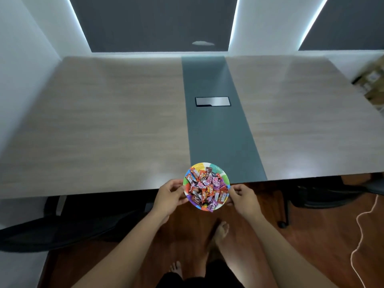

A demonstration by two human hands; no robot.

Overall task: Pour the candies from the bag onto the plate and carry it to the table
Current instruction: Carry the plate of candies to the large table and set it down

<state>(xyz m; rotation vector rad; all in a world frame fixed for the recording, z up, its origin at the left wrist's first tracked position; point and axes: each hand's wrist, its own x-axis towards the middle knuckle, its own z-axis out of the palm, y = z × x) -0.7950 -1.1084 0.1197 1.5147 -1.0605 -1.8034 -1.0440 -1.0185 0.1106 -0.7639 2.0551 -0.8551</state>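
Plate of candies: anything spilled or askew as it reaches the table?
Nothing spilled. The plate looks level between left hand and right hand, candies heaped inside; one purple wrapper overhangs the near rim.

Your fingertips lay hidden under the plate (pixel 216 167), the print on the candies (pixel 206 187) was too small to read, and a blurred brownish object (pixel 372 80) was cut off by the right edge.
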